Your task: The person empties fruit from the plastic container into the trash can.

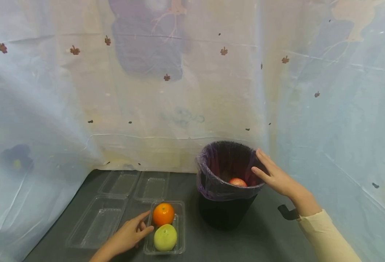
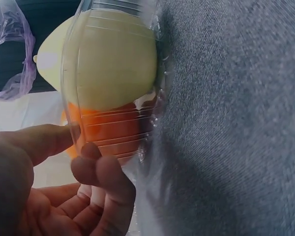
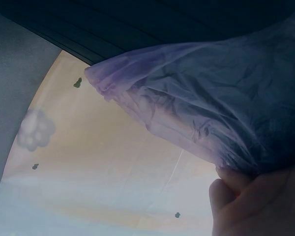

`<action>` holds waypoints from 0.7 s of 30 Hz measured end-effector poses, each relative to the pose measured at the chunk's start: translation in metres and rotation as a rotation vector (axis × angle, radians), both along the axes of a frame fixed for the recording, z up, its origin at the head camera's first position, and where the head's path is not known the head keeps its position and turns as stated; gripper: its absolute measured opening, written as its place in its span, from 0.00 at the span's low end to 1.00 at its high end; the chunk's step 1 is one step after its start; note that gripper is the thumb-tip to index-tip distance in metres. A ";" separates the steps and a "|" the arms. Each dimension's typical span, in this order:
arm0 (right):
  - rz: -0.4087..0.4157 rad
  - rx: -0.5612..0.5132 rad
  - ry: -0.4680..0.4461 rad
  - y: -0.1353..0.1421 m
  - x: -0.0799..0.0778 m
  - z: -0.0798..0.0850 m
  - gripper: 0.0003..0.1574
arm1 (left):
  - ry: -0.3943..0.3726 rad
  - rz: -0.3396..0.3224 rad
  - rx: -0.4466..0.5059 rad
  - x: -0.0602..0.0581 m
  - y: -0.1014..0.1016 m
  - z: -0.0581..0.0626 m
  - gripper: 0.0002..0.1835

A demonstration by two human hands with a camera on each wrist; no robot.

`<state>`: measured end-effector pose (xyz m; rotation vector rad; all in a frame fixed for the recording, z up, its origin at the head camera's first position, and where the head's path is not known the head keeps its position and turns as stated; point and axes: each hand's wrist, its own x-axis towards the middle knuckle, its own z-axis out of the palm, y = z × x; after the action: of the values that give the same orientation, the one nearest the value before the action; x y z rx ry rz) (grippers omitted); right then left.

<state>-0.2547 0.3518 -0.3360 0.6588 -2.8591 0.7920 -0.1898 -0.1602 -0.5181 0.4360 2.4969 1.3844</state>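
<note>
At the front of the table, a clear plastic container (image 1: pixel 181 247) holds an orange (image 1: pixel 163 214) and a yellow-green pear (image 1: pixel 165 238). My left hand (image 1: pixel 128 234) pinches its left rim; in the left wrist view the thumb (image 2: pixel 49 140) sits at the rim with the other fingers bent below it. To the right stands a black bin (image 1: pixel 223 214) lined with a purple plastic bag (image 1: pixel 208 182). A red apple (image 1: pixel 238 182) shows inside. My right hand (image 1: pixel 277 180) rests against the bin's right rim with straight fingers; in the right wrist view its fingers touch the bag's edge (image 3: pixel 187 142).
Several clear plastic containers stand on the dark table (image 1: pixel 264 236), including a larger one (image 1: pixel 97 222) at the left and another (image 1: pixel 152 185) behind. A printed plastic curtain (image 1: pixel 185 109) hangs at the back and both sides.
</note>
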 end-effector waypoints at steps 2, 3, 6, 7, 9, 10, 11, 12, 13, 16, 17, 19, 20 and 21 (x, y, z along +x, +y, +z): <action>0.001 0.003 0.000 0.000 0.000 0.001 0.49 | -0.006 -0.005 0.020 -0.001 0.001 -0.001 0.43; 0.001 0.004 0.000 -0.001 0.000 0.001 0.49 | -0.006 -0.008 0.026 -0.001 0.001 -0.002 0.43; 0.001 0.009 0.001 -0.001 0.001 0.001 0.49 | -0.011 -0.008 0.046 -0.003 0.001 -0.004 0.43; 0.001 0.010 0.000 -0.001 0.001 0.001 0.49 | -0.011 -0.007 0.047 -0.004 0.002 -0.005 0.43; 0.002 0.008 -0.002 -0.001 0.001 0.001 0.49 | -0.014 -0.002 0.060 -0.005 0.002 -0.007 0.43; 0.002 0.006 -0.003 -0.001 0.001 0.001 0.49 | -0.018 0.000 0.071 -0.005 0.002 -0.007 0.43; 0.002 0.005 -0.003 -0.001 0.001 0.001 0.49 | -0.020 0.001 0.080 -0.006 0.003 -0.008 0.43; 0.003 0.004 -0.002 -0.001 0.001 0.001 0.48 | -0.021 0.001 0.090 -0.007 0.003 -0.009 0.43; 0.003 0.005 -0.001 -0.001 0.001 0.001 0.48 | -0.022 0.002 0.099 -0.007 0.003 -0.010 0.42; -0.003 0.011 -0.002 -0.001 0.001 0.001 0.48 | -0.030 0.004 0.131 -0.008 0.005 -0.012 0.42; -0.005 0.014 -0.002 -0.001 0.001 0.001 0.48 | -0.031 0.006 0.133 -0.009 0.005 -0.013 0.42; -0.008 0.021 -0.007 -0.001 0.001 0.002 0.48 | -0.039 0.007 0.139 -0.010 0.006 -0.015 0.41; -0.009 0.026 -0.011 0.000 0.001 0.003 0.48 | -0.042 0.008 0.142 -0.010 0.006 -0.015 0.41; -0.009 0.032 -0.009 0.000 0.001 0.003 0.48 | -0.044 0.008 0.141 -0.010 0.007 -0.016 0.41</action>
<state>-0.2542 0.3517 -0.3330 0.6479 -2.8867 0.7513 -0.1999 -0.1534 -0.5340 0.4181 2.3780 1.5624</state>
